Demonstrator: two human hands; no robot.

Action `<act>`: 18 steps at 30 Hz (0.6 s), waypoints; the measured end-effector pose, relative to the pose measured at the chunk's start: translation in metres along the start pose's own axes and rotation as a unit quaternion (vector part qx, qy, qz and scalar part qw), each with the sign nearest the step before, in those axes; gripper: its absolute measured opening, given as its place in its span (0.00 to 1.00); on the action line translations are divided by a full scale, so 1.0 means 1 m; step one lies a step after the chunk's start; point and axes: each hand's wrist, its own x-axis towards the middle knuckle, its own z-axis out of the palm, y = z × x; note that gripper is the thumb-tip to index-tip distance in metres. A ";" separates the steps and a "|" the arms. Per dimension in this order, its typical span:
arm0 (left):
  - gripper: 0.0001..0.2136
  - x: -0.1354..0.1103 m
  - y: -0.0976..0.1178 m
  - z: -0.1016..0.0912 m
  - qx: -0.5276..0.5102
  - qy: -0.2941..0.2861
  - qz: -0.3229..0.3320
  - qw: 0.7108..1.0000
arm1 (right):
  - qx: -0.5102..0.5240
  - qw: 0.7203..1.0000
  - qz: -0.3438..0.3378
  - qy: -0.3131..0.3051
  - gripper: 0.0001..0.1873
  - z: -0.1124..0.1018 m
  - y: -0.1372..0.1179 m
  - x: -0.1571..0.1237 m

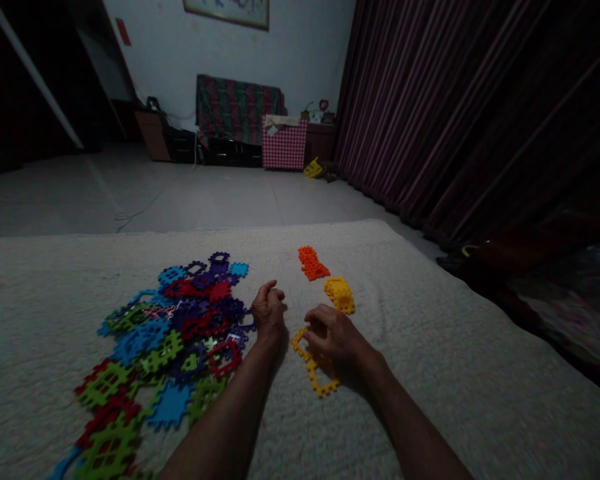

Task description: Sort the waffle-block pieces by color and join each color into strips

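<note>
My right hand [333,333] pinches the upper part of a yellow notched building piece [325,388] with an open frame, low over the pale blanket. The lower frame of that piece shows below my fingers, and part of it is hidden behind the hand. My left hand [269,312] rests on its side just left of it, fingers loosely curled and a little apart, with nothing visible in them. Beyond my right hand lies a stack of yellow pieces [340,295]. Farther back is a group of orange pieces [311,263].
A large mixed pile of blue pieces [170,405], green pieces [107,383], red and purple ones spreads left of my left arm. The pale blanket [430,373] ends at a far edge, with tiled floor [220,200] beyond. Dark curtains [420,100] hang at right.
</note>
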 end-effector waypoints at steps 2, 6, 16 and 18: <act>0.18 0.000 0.000 0.000 -0.010 0.003 -0.010 1.000 | -0.040 0.998 0.001 -0.051 0.11 -0.001 -0.012 -0.003; 0.17 0.000 -0.001 0.001 -0.006 0.000 -0.012 1.000 | -0.093 0.993 -0.007 -0.075 0.11 0.002 -0.028 -0.009; 0.17 0.004 -0.009 0.002 0.004 -0.015 -0.009 1.000 | 0.067 0.995 0.051 0.052 0.20 -0.020 0.015 0.006; 0.17 0.005 -0.010 0.002 0.010 -0.015 -0.007 1.000 | 0.105 0.989 0.069 0.078 0.22 -0.034 0.027 0.005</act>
